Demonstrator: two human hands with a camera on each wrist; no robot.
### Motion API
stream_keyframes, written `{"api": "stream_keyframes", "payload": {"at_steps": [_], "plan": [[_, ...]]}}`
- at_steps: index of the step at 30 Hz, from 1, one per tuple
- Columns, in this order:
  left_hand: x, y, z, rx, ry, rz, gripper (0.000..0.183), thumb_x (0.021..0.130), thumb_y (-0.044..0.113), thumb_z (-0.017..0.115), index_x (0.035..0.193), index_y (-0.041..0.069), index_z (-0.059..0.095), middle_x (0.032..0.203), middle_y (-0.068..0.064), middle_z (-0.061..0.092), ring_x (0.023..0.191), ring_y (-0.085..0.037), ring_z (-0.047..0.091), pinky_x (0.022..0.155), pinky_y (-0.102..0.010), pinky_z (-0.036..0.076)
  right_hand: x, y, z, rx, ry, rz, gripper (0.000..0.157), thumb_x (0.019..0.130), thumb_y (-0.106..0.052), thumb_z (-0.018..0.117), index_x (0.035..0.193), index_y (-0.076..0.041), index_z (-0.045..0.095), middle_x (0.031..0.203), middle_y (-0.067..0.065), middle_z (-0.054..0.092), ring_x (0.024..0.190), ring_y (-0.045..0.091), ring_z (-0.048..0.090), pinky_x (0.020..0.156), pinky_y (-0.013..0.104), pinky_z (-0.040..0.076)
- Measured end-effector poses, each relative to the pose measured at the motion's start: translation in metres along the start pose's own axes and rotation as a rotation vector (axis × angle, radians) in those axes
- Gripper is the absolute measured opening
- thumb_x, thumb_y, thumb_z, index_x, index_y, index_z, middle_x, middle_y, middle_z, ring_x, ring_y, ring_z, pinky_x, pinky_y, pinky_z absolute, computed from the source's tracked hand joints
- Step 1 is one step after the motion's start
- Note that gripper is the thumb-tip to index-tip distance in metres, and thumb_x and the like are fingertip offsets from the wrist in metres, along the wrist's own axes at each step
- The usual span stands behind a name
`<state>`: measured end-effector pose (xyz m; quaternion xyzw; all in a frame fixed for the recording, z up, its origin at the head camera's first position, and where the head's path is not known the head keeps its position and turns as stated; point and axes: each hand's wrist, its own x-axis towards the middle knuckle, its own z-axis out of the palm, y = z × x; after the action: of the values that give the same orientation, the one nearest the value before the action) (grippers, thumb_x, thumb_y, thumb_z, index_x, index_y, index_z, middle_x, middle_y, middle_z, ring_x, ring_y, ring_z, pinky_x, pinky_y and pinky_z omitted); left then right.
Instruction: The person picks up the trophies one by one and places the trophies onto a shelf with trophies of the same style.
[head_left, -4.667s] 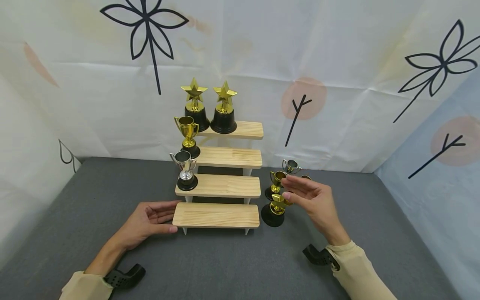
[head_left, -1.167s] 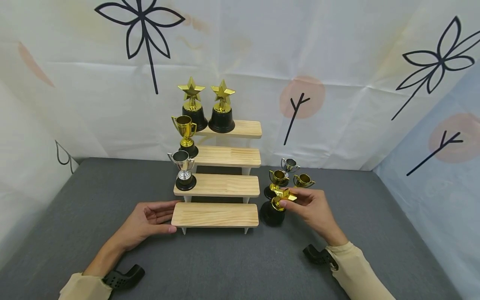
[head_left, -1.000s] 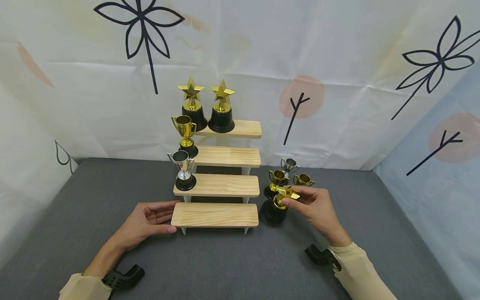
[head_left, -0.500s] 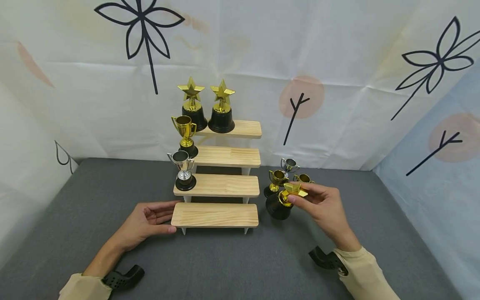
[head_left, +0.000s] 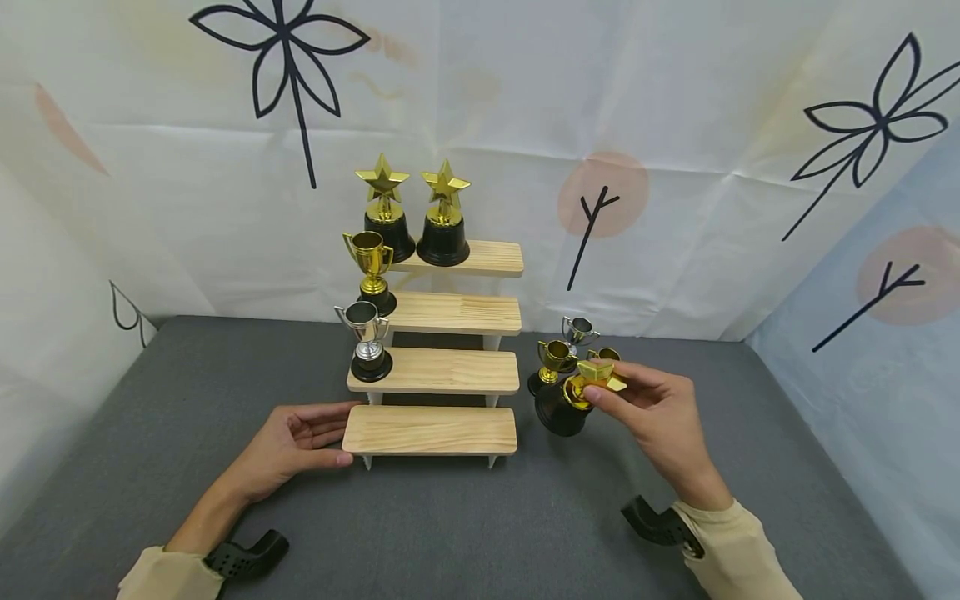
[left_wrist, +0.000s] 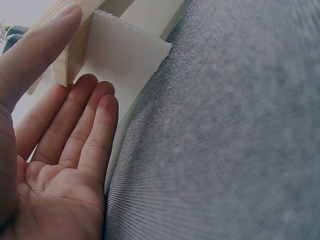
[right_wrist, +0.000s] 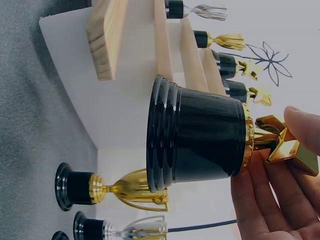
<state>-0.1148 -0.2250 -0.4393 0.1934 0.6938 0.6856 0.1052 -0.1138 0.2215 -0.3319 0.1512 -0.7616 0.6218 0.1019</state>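
My right hand pinches a gold star trophy by its star, between thumb and fingers. Its black base hangs tilted above the table in the right wrist view. Behind it stand a gold cup trophy, a silver cup trophy and another gold cup, partly hidden by the hand. At the left end of the wooden tiered stand's lowest step, my left hand rests with fingers extended. The left wrist view has these fingers beside the stand's white side support.
Two gold star trophies share the top step. A gold cup stands on the step below, and a silver cup on the one under that, both at the left end. White printed cloth hangs behind the grey table.
My right hand, earlier beside the star trophy on the table, has taken hold of it by its star and lifted it slightly up and right, tilting it. The left hand stays put.
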Motion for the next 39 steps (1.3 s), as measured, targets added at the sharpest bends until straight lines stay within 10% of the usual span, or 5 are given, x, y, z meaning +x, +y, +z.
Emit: {"api": "stream_keyframes", "payload": {"at_steps": [39], "plan": [[0.000,0.001,0.001,0.004,0.014,-0.006,0.066,0.083,-0.011,0.077,0.138,-0.023,0.045,0.138,-0.041,0.048,0.117,-0.015,0.065,0.097,-0.030,0.057,-0.002,-0.018,-0.008,0.093,0.046,-0.104,0.031,0.086,0.013,0.073,0.116,0.016,0.067,0.113,0.007,0.074,0.089,0.014,0.072,0.074,0.022,0.063]]}}
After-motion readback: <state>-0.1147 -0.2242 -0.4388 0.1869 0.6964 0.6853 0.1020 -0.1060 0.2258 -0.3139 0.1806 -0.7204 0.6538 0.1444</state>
